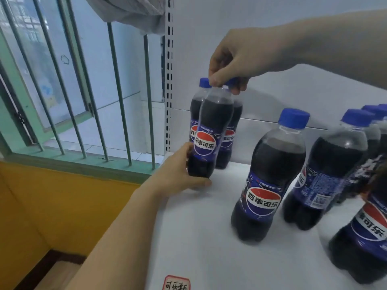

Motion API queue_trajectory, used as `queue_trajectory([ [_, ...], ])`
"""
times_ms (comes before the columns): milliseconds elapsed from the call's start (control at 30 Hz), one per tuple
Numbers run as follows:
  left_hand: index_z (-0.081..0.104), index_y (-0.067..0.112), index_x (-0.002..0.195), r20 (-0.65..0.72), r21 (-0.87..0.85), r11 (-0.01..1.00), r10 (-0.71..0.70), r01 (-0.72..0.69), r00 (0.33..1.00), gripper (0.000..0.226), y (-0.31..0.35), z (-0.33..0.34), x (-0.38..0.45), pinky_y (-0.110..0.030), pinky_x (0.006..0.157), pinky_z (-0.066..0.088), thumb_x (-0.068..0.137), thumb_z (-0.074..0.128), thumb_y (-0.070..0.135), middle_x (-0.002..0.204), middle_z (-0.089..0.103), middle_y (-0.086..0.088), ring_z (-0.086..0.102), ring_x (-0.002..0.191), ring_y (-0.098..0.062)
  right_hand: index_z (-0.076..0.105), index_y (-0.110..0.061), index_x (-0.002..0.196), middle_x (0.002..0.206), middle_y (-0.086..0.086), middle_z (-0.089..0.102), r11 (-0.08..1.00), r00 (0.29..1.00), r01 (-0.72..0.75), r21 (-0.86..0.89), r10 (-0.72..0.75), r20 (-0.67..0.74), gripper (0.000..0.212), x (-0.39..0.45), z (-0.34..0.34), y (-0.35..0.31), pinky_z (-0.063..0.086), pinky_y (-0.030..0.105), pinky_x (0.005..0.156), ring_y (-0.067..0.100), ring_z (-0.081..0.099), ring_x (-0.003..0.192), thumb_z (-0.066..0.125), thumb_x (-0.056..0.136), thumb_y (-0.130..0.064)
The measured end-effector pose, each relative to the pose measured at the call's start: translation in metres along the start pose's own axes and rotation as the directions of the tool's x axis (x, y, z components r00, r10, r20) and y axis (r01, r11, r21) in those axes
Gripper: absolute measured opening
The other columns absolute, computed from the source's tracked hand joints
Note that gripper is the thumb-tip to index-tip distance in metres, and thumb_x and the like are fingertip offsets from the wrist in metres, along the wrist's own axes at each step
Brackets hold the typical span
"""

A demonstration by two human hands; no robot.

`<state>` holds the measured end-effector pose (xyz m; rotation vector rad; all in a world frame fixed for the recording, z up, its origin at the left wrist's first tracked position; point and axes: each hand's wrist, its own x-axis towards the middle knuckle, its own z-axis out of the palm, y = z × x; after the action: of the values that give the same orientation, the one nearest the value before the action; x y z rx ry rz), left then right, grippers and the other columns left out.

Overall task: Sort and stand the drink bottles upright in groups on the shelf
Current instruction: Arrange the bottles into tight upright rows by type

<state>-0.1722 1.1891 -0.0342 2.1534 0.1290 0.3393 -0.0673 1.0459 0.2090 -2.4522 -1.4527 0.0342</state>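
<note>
A cola bottle (209,130) with a blue label stands near the left end of the white shelf (199,237). My left hand (178,174) wraps its base. My right hand (232,59) pinches its cap from above, hiding the cap. Two more cola bottles, one at the back left (196,101) and one at the back right (232,135), stand upright close behind it. Another blue-capped cola bottle (272,174) stands in the shelf's middle, and one more (328,170) is to its right.
Several more cola bottles crowd the right edge, one (366,237) near the front. The perforated shelf upright (169,80) marks the left end. A barred window (83,91) and an orange wall (52,206) lie to the left. A red-bordered label (176,283) is on the shelf's front.
</note>
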Motion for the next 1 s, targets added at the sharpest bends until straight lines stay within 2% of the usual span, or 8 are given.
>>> queue_trajectory([
  [133,0.046,0.035,0.122,-0.114,0.03,0.998,-0.049,0.052,0.992,0.077,-0.018,-0.002,0.005,-0.016,0.077,0.048,0.063,0.096,0.034,0.106,0.059,0.024,0.061,0.095,0.001,0.072,-0.014,0.09,0.061,-0.006,0.07,1.0,0.999,0.025,-0.01,-0.025,-0.029,0.014,0.019,0.017,-0.007,0.05,0.014,0.049,0.004,0.064,0.05,0.067,0.096,-0.026],
  [300,0.046,0.032,0.116,-0.213,0.042,0.996,-0.066,0.077,0.975,0.079,-0.022,0.007,0.008,-0.009,0.069,0.039,0.057,0.099,0.04,0.111,0.061,0.015,0.061,0.095,-0.008,0.073,-0.014,0.094,0.086,0.008,0.073,0.999,0.999,0.036,-0.018,-0.036,-0.016,0.008,0.026,0.029,-0.013,0.051,0.014,0.052,0.008,0.065,0.055,0.068,0.096,-0.02],
  [500,0.042,0.033,0.111,-0.256,0.119,0.991,-0.025,0.057,0.966,0.08,-0.02,0.014,0.01,-0.012,0.069,0.038,0.055,0.097,0.047,0.115,0.062,0.01,0.057,0.097,-0.012,0.071,-0.023,0.091,0.087,0.001,0.072,0.999,1.0,0.022,-0.027,-0.022,-0.015,0.009,0.023,0.03,-0.011,0.049,0.011,0.05,0.002,0.065,0.054,0.066,0.097,-0.023],
  [567,0.041,0.031,0.113,-0.27,0.139,0.988,-0.028,0.067,0.963,0.082,-0.02,0.016,0.011,-0.019,0.075,0.042,0.055,0.098,0.046,0.122,0.065,0.005,0.056,0.097,-0.013,0.071,-0.024,0.094,0.089,-0.001,0.072,0.999,0.999,0.029,-0.039,-0.03,-0.012,0.008,0.021,0.033,-0.011,0.047,0.011,0.048,0.001,0.066,0.055,0.064,0.099,-0.024],
  [733,0.043,0.024,0.125,-0.287,0.147,0.984,-0.053,0.099,0.956,0.089,-0.021,0.019,0.016,-0.03,0.087,0.047,0.058,0.097,0.044,0.133,0.063,-0.001,0.059,0.11,-0.019,0.056,-0.034,0.123,0.107,-0.008,0.065,0.988,0.997,0.051,-0.143,-0.058,-0.05,0.024,0.004,0.017,-0.012,0.051,0.018,0.051,0.004,0.07,0.068,0.053,0.101,-0.044],
  [833,0.043,0.025,0.123,-0.281,0.157,0.983,-0.049,0.096,0.958,0.088,-0.022,0.018,0.018,-0.031,0.088,0.047,0.057,0.097,0.043,0.133,0.063,-0.002,0.058,0.108,-0.019,0.062,-0.032,0.105,0.09,-0.007,0.07,0.973,0.997,0.011,-0.231,-0.028,-0.07,0.036,-0.02,-0.006,-0.009,0.048,0.02,0.047,0.002,0.066,0.057,0.049,0.091,-0.063],
  [900,0.043,0.023,0.123,-0.286,0.166,0.982,-0.043,0.094,0.957,0.089,-0.022,0.018,0.018,-0.031,0.087,0.046,0.057,0.098,0.044,0.132,0.063,-0.003,0.057,0.106,-0.019,0.068,-0.033,0.094,0.078,-0.005,0.072,0.973,0.998,-0.051,-0.224,0.06,0.031,0.055,-0.039,-0.017,-0.008,0.045,0.017,0.042,0.007,0.061,0.05,0.047,0.071,-0.078],
  [1000,0.044,0.021,0.127,-0.293,0.175,0.979,-0.049,0.104,0.955,0.091,-0.022,0.021,0.018,-0.032,0.09,0.047,0.057,0.097,0.044,0.134,0.063,-0.004,0.06,0.113,-0.023,0.071,-0.039,0.09,0.079,-0.005,0.072,0.974,0.961,-0.098,-0.202,0.146,0.236,0.062,-0.069,-0.019,0.0,0.045,0.016,0.043,0.008,0.059,0.052,0.048,0.068,-0.092],
])
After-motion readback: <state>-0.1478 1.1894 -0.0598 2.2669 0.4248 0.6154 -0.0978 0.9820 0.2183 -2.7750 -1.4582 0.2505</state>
